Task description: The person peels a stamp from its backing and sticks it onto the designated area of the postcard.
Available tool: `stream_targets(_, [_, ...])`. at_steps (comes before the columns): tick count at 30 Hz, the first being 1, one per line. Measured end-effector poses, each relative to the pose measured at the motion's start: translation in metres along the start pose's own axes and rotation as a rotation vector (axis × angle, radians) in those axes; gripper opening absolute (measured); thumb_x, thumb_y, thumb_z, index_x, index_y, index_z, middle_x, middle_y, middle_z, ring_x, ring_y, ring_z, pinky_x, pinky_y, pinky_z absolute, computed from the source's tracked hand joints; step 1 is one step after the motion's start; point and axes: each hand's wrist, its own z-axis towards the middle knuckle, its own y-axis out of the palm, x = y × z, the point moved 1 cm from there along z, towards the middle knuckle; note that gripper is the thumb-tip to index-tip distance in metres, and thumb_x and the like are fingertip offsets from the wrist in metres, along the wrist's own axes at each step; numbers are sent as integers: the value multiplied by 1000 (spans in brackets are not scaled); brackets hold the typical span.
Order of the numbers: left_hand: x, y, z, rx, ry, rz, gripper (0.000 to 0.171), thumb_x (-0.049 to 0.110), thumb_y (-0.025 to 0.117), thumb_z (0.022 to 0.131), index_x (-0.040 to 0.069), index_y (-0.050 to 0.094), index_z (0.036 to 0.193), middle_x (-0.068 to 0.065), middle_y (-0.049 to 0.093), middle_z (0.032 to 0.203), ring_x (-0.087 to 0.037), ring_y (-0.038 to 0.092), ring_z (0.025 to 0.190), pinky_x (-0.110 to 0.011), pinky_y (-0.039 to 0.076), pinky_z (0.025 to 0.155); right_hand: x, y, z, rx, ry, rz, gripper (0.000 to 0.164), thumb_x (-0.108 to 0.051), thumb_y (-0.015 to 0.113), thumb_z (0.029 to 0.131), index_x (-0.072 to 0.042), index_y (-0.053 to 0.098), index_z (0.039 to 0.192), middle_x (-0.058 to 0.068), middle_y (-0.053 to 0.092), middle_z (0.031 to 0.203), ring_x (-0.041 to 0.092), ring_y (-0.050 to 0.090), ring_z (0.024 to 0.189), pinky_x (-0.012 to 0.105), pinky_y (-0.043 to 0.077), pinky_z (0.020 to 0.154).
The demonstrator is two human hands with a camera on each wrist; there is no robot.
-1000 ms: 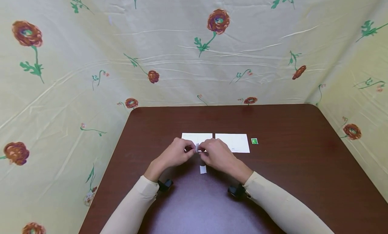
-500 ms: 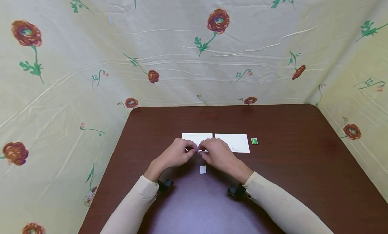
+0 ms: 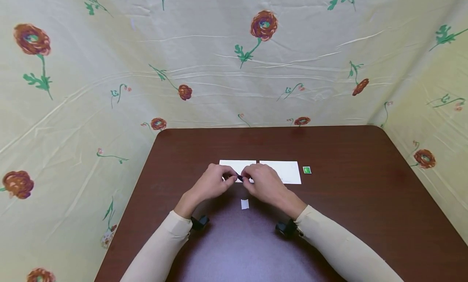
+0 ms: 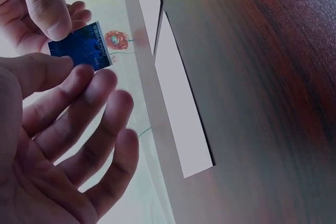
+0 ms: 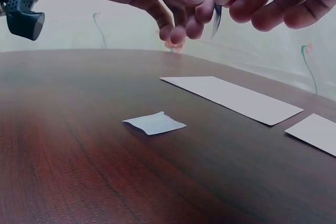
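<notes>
A small blue postage stamp [image 4: 90,45] with perforated edges and pale lettering is held up between both hands. My left hand [image 3: 213,181] pinches one side between thumb and index finger; the other fingers are spread in the left wrist view. Opposite it, my right hand [image 3: 264,185] pinches the other side with thumb and finger. In the right wrist view the stamp [image 5: 217,17] shows nearly edge-on. Just behind the hands lie two white cards [image 3: 279,172], the left one [image 3: 237,164] partly covered by the fingers in the head view.
A small white paper piece [image 3: 245,204] with slightly curled edges lies in front of the hands. To the right of the cards is a green stamp [image 3: 307,170] with a white border. The brown table [image 3: 347,217] is enclosed by flower-printed cloth [image 3: 204,42].
The stamp has turned between the fingers, from its pale side to a dark edge in the head view. My right fingers have closed in on it; the arms barely shift.
</notes>
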Motion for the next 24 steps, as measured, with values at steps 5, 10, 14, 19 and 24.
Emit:
stream_targets(5, [0,-2,4,50,-54,34,6,19,72,90,17,77,88,11,69,73,-4,60,66,-23,47,61,3,-3,2,12,20,1,7,-16,67,87,-20,72,84,-12,62,74,4,52,66,24,45,61])
stream_targets(10, [1,-5,8,61,-75,18,5,18,73,90,17,77,88,10,71,75,-5,61,66,-24,48,60,6,-8,6,4,51,14,5,-17,67,87,-19,72,85,-11,63,75,6,52,67,24,44,59])
stream_targets(14, [4,-7,12,79,-68,5,5,18,72,91,16,76,88,9,72,76,-4,61,67,-23,49,60,8,-12,9,-3,71,6,5,-19,67,88,-18,72,88,-10,64,77,6,53,68,25,44,60])
stream_targets(19, [8,-10,18,121,-52,8,6,17,71,91,15,75,88,7,71,76,-5,60,66,-23,49,60,11,-17,14,0,84,19,7,-20,66,90,-17,72,88,-5,66,77,8,52,67,25,45,60])
stream_targets(24, [12,-13,25,141,-73,4,7,19,70,91,15,76,89,7,71,77,-7,60,67,-24,49,61,15,-24,21,3,107,34,8,-21,67,91,-16,72,88,-4,66,77,9,53,66,26,46,61])
